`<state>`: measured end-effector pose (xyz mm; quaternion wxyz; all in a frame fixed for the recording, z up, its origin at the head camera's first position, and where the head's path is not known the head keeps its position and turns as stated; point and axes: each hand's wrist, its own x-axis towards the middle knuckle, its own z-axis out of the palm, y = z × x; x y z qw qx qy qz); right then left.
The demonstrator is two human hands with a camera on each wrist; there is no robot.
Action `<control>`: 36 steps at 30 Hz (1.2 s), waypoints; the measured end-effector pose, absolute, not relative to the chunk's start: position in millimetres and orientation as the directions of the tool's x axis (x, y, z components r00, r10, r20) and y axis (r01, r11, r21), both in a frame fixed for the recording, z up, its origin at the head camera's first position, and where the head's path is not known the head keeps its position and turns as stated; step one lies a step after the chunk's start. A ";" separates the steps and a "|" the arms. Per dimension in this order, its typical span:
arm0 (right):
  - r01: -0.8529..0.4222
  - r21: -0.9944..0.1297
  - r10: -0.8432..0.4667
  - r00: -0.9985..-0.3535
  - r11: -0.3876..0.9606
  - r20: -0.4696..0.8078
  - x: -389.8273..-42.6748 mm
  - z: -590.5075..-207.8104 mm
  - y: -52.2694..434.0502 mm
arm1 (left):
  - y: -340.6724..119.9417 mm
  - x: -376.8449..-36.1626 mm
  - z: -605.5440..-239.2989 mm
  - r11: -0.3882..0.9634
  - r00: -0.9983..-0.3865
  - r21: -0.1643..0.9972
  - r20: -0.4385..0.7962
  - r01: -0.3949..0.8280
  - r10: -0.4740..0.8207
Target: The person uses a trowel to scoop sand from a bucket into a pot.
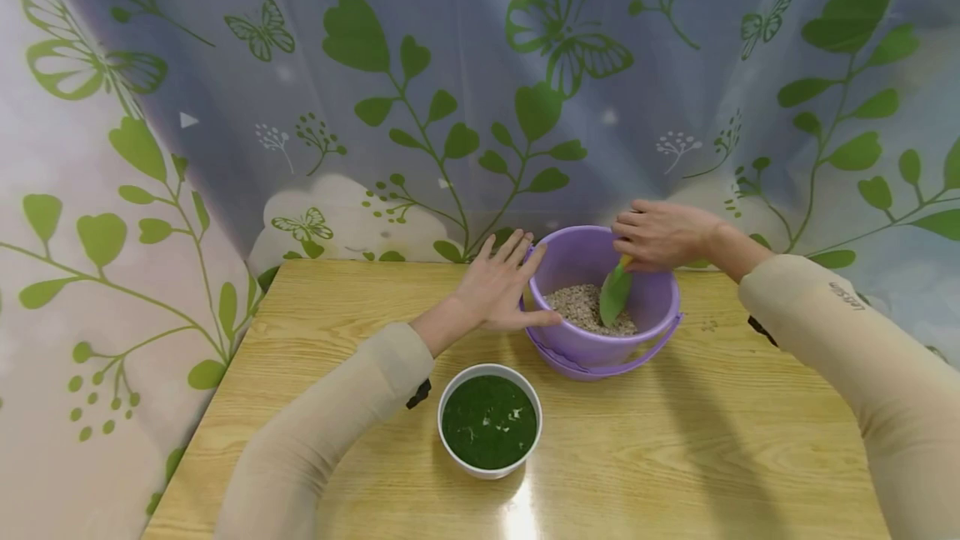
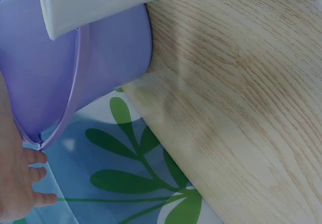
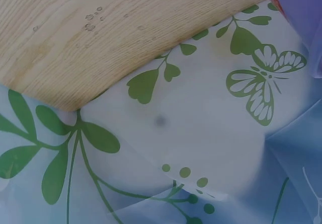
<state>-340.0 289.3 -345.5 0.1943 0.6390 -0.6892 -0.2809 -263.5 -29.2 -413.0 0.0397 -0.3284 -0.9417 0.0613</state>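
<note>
Pale wood-grain surface (image 1: 712, 440) carries a purple bucket (image 1: 592, 348) of grainy fill at centre frame and a white bowl (image 1: 489, 421) of green stuff below it. The left hand (image 1: 501, 290) lies flat-fingered against the bucket's wall; the right hand's (image 1: 660, 233) grip pinches a green scoop (image 1: 615, 294), blade in the grain. Scooping looks under way; lifting calls for a level blade.

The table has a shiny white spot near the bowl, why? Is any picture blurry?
Head view: lamp glare streaks the table below the white bowl; edges bend like a fisheye. Left wrist view: the purple bucket looks soft, too close. Right wrist view: sharp, evenly lit.
</note>
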 end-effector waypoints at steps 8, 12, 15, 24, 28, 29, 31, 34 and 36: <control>-0.768 0.637 -0.990 -0.128 0.060 -0.061 -338.1 -346.7 283.6 | -29.2 -263.2 -412.9 0.779 -0.783 -0.119 0.024 0.615 0.622; -0.761 0.643 -0.985 -0.163 0.091 -0.053 -337.5 -345.4 280.9 | -28.7 -263.0 -412.9 0.780 -0.784 -0.118 0.022 0.614 0.621; -0.752 0.649 -0.977 -0.201 0.111 -0.065 -337.5 -343.6 278.6 | -28.4 -262.8 -412.9 0.782 -0.786 -0.119 0.021 0.612 0.618; -0.731 0.665 -0.960 -0.271 0.155 -0.074 -342.0 -344.7 271.9 | -28.0 -262.9 -413.7 0.784 -0.788 -0.127 0.025 0.608 0.615; -0.731 0.655 -0.950 -0.304 0.189 -0.066 -346.0 -346.7 271.1 | -27.9 -263.5 -414.2 0.783 -0.787 -0.128 0.029 0.608 0.616; -0.732 0.651 -0.947 -0.316 0.201 -0.064 -346.7 -346.6 270.9 | -27.8 -263.7 -414.4 0.783 -0.787 -0.127 0.032 0.609 0.617; -0.727 0.650 -0.939 -0.338 0.220 -0.060 -347.8 -345.9 270.9 | -27.9 -263.7 -414.4 0.782 -0.785 -0.126 0.039 0.610 0.618; -0.715 0.657 -0.930 -0.363 0.238 -0.058 -349.0 -344.0 270.4 | -28.0 -263.4 -414.5 0.780 -0.783 -0.132 0.045 0.611 0.621; -0.705 0.668 -0.927 -0.371 0.238 -0.061 -349.9 -343.1 270.0 | -27.9 -263.0 -413.8 0.780 -0.783 -0.138 0.043 0.610 0.620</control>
